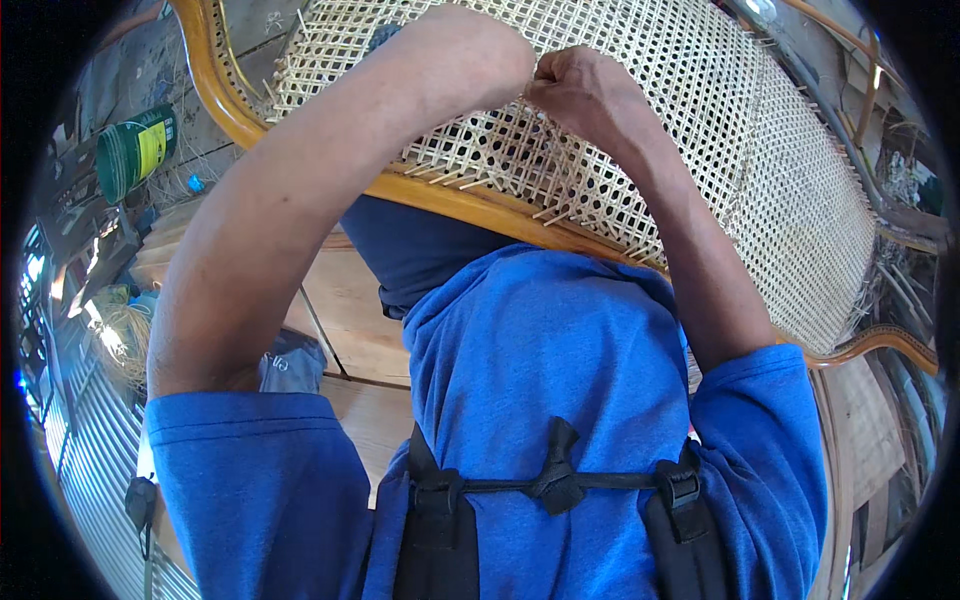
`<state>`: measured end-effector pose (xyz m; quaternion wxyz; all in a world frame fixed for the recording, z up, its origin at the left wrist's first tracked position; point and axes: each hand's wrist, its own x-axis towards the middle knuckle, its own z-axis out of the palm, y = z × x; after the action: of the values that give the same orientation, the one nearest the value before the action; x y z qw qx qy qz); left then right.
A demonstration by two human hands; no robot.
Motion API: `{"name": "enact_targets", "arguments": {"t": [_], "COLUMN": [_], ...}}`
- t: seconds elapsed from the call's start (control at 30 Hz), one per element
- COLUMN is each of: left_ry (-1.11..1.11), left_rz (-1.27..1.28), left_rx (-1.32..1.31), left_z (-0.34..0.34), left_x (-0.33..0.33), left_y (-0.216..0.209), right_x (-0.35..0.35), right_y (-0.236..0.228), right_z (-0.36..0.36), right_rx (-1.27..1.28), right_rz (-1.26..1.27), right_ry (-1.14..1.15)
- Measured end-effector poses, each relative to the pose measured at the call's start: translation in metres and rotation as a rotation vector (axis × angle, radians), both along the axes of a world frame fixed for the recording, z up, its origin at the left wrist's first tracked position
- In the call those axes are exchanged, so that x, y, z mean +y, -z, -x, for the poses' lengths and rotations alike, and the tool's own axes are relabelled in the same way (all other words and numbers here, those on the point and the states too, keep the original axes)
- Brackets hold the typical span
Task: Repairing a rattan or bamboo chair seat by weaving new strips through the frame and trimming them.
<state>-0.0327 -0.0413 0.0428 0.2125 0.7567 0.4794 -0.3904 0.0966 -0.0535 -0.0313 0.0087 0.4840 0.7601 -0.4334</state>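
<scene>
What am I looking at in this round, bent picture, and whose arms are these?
A camera worn on a person's head looks down, and its wide lens bends straight edges. The arms belong to that person, who wears a blue shirt. Both reach up to a woven cane panel set in a curved wooden frame. The right hand is closed in a fist at the weave, seemingly pinching a cane strand too thin to see. The left hand presses against the panel; its fingers are hidden. A green bucket lies on the wooden floor.
</scene>
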Motion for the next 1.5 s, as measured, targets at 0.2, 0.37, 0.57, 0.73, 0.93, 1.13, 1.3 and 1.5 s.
{"name": "enact_targets", "arguments": {"t": [0.2, 0.37, 0.57, 0.73, 0.93, 1.13, 1.3, 1.5], "left_ry": [-0.197, -0.241, -0.272, -0.193, -0.198, -0.151, -0.060, 0.036], "left_rz": [-0.093, -0.124, -0.180, -0.298, -0.475, -0.307, -0.273, -0.256], "left_rx": [-0.243, -0.163, -0.121, -0.153, -0.188, -0.062, -0.076, -0.122], "left_z": [0.037, 0.023, 0.061, 0.084, 0.076, 0.044, 0.034, 0.029], "left_x": [-0.024, -0.016, -0.028, -0.053, -0.048, -0.041, -0.031, -0.028], "left_y": [0.021, 0.025, 0.009, -0.007, -0.048, -0.012, -0.008, -0.001], "right_x": [-0.022, -0.011, -0.012, 0.009, -0.008, -0.010, -0.012, -0.010], "right_y": [0.000, 0.012, 0.019, 0.019, -0.038, -0.019, -0.010, -0.015], "right_z": [0.011, -0.002, -0.006, -0.008, 0.027, 0.011, 0.013, 0.011], "right_rx": [-0.071, 0.200, 0.331, 0.175, 0.379, 0.123, 0.027, 0.034], "right_rz": [-0.233, -0.465, -0.411, -0.369, 0.060, 0.073, -0.105, 0.062], "right_ry": [-0.083, -0.227, -0.097, -0.288, -0.047, -0.019, -0.068, -0.016]}}
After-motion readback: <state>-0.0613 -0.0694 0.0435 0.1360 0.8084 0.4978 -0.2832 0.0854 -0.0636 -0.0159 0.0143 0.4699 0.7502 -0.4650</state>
